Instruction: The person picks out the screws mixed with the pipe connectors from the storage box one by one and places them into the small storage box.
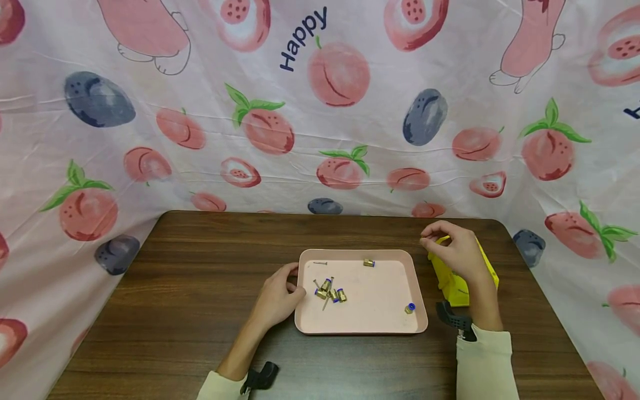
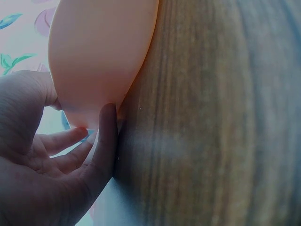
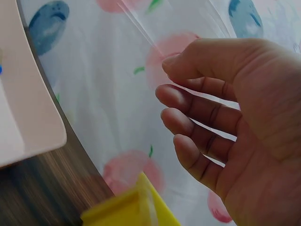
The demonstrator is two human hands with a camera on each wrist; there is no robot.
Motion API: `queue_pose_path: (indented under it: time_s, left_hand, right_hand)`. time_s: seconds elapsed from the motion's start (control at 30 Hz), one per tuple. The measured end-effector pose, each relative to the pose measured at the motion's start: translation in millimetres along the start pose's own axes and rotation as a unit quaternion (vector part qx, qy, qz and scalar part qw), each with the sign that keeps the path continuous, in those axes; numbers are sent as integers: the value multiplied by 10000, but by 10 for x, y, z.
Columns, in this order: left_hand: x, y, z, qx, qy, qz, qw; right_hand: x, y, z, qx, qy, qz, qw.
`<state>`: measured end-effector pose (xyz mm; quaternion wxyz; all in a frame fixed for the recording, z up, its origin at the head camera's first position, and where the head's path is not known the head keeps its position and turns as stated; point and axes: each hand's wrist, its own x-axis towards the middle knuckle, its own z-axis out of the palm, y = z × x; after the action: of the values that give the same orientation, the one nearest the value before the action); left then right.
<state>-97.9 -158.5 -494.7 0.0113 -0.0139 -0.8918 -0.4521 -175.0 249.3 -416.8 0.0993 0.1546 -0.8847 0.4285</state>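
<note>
My left hand (image 1: 278, 297) grips the left rim of a shallow pink tray (image 1: 367, 322). In the left wrist view, the thumb and fingers (image 2: 108, 136) meet the tray's edge from either side. Toward the tray's left lie several brass fittings (image 1: 342, 295) with blue ends, mixed with screws. One more fitting (image 1: 369, 263) sits near the back wall, another (image 1: 410, 308) at the front right, and a lone screw (image 1: 320, 263) at the back left. Over a yellow bin (image 1: 456, 294), my right hand (image 1: 462, 255) hovers with loosely bent fingers; nothing shows between them.
The tray and bin stand on a dark brown wooden table (image 1: 210, 261). A fruit-printed cloth (image 1: 350, 128) hangs behind the table and along both sides. The bin is close to the tray's right side, partly covered by my right forearm (image 1: 484, 305).
</note>
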Motion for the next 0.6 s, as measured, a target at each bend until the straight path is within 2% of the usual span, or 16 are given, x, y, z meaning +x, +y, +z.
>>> queue_pose_path:
  time_s: [0.27, 0.5, 0.6]
  left_hand:
    - [42, -216, 62, 2, 130, 542, 9984]
    - [-4, -32, -1, -33, 1, 62, 10000]
    - [-4, -6, -4, 48, -59, -54, 10000]
  right_hand:
    - [61, -152, 190, 113, -404, -171, 9990]
    - [103, -204, 375, -18, -689, -541, 9962]
    - [115, -229, 436, -39, -789, -600, 9951]
